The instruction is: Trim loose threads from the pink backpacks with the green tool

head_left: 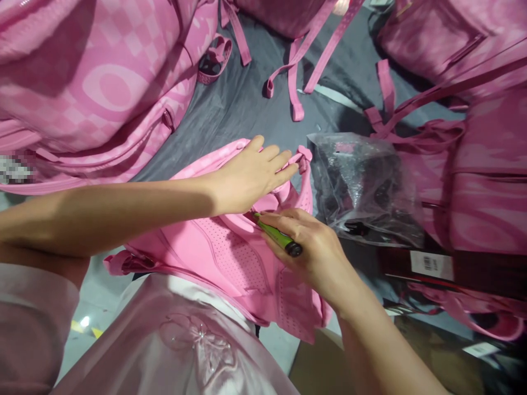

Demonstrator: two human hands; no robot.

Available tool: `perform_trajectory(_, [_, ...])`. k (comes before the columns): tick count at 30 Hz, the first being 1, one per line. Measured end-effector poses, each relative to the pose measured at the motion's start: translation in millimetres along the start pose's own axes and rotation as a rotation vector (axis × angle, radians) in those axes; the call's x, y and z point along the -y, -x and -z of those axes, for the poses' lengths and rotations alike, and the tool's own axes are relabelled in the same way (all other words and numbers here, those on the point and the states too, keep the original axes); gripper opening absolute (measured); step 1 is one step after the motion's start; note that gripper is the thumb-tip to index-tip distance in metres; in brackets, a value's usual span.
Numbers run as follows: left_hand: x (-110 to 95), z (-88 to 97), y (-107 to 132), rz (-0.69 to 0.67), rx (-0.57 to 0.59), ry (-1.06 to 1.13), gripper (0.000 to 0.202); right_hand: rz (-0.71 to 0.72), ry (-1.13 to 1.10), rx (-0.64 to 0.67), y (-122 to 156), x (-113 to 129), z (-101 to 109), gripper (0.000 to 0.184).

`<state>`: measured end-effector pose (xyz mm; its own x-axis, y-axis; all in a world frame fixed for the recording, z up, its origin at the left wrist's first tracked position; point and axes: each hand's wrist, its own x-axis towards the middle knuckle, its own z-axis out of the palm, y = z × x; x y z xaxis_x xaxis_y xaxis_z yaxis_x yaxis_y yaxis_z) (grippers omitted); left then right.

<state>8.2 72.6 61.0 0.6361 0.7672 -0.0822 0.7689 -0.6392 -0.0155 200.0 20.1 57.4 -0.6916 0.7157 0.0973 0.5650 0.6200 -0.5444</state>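
A pink backpack (236, 249) lies in front of me, its perforated padded panel facing up. My left hand (251, 173) rests on its upper part, palm down with the fingers stretched and slightly apart. The left thumb is hidden. Close by, my right hand (308, 241) is closed round a slim green tool with a black end (282, 238). The tool's far tip points into the folds beside my left wrist, and its working end is too small to make out. A knotted pink strap (303, 156) sits just past my left fingertips.
Large pink patterned backpacks stand at the left (123, 82) and right (489, 164) on a grey cover (242, 93). A clear plastic bag (362, 186) lies right of my hands. Loose pink straps (294, 82) trail down from the back. A barcode label (431, 265) shows at the right.
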Motion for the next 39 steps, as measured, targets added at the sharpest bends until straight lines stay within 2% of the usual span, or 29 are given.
perform_trajectory(10, [0,-2.6,0,0.004,-0.028,0.004,0.075,-0.034,-0.041,-0.115,2,3,-12,0.017])
perform_trajectory(16, [0,-1.3,0,0.005,-0.021,-0.024,0.075,-0.04,-0.036,-0.047,-3,5,-8,0.02])
perform_trajectory(21, [0,0.2,1,-0.007,-0.014,-0.064,0.074,-0.062,0.096,-0.005,-5,9,-5,0.018])
perform_trajectory(27, [0,0.4,1,-0.014,-0.036,-0.051,0.073,-0.07,0.168,-0.024,-6,13,-6,0.017])
perform_trajectory(33, [-1,1.0,1,-0.016,-0.006,-0.108,0.072,-0.102,0.16,-0.087,-4,16,-12,0.013])
perform_trajectory(36, [1,1.2,0,-0.014,-0.005,-0.093,0.073,-0.148,0.097,-0.075,-2,16,-13,0.014])
perform_trajectory(39, [8,9.0,0,-0.036,0.033,-0.048,0.083,-0.219,0.04,-0.07,4,16,-13,0.014])
